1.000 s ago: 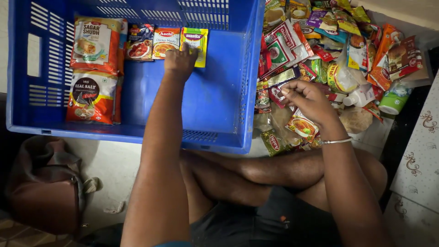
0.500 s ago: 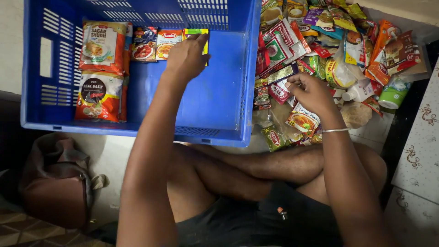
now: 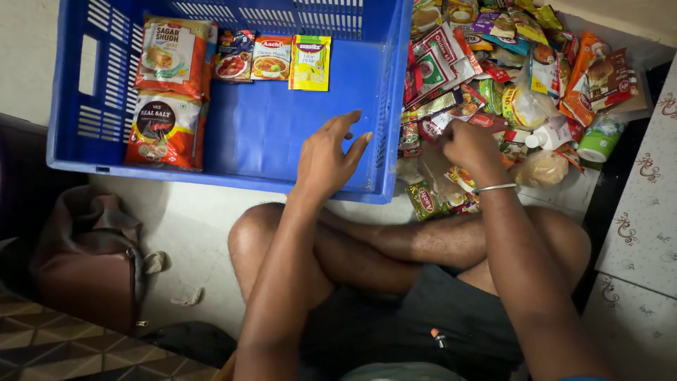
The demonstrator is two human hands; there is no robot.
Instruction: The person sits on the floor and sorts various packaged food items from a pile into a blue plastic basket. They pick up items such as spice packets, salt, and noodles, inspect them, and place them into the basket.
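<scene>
Pale tiled floor [image 3: 204,240] carries a blue plastic crate [image 3: 282,148] and, to its right, a loose heap of small packets [image 3: 508,77]. At the near edge of that heap the right hand [image 3: 469,144] rests among the sachets with its fingers curled down into them; whether they are clamped on one packet cannot be told, since the knuckles hide the fingertips. A thin bangle [image 3: 495,188] circles that wrist. Over the crate's bare blue bottom, near its front right corner, hovers the left hand [image 3: 328,159], fingers spread apart and holding nothing. Further back in the crate, a yellow sachet [image 3: 310,62] lies flat along the far wall, with an orange sachet [image 3: 271,58] and a dark sachet [image 3: 233,55] just beside it in a row. Two larger pouches [image 3: 169,92] lie one below the other at the crate's left side. Outside, a brown bag [image 3: 88,261] sits on the floor at the left, and the person's crossed legs [image 3: 395,247] lie below the crate.
</scene>
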